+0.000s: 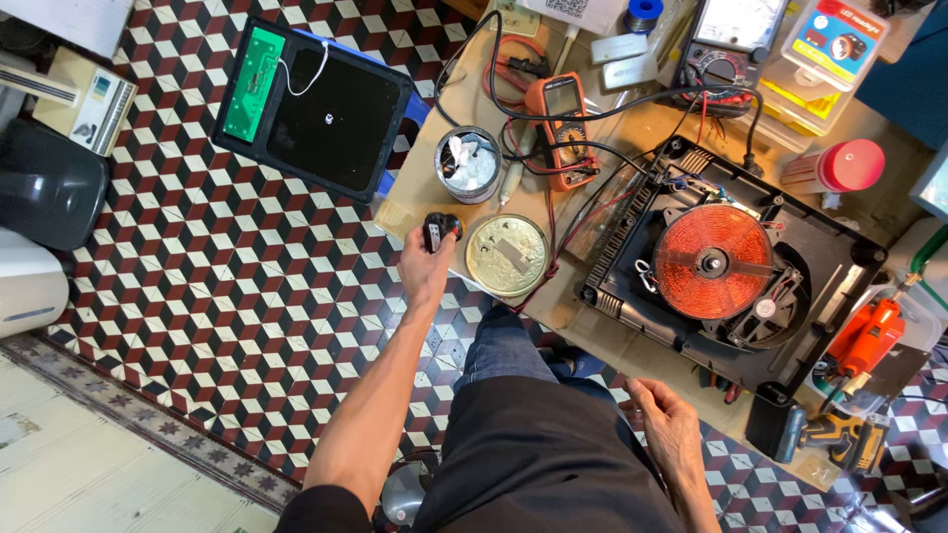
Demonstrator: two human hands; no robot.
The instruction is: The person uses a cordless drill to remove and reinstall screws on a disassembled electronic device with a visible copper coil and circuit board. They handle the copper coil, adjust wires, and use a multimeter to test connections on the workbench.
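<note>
My left hand (427,265) reaches out to the near left corner of the wooden workbench (632,133) and grips a small black tool with an orange tip (439,229). Right beside it lie a round brass-coloured tin lid (507,255) and a round tin of white stuff (468,164). My right hand (670,429) rests open on my thigh, fingers loosely curled, holding nothing. An opened induction cooker (731,266) with its bare copper coil (713,261) sits on the bench to the right.
An orange multimeter (560,123) with red and black leads lies behind the tins. A black glass cooker top (316,104) with a green circuit board rests on a stool at left. An orange tool (869,336), a drill (834,439) and a red-capped can (839,166) lie at right.
</note>
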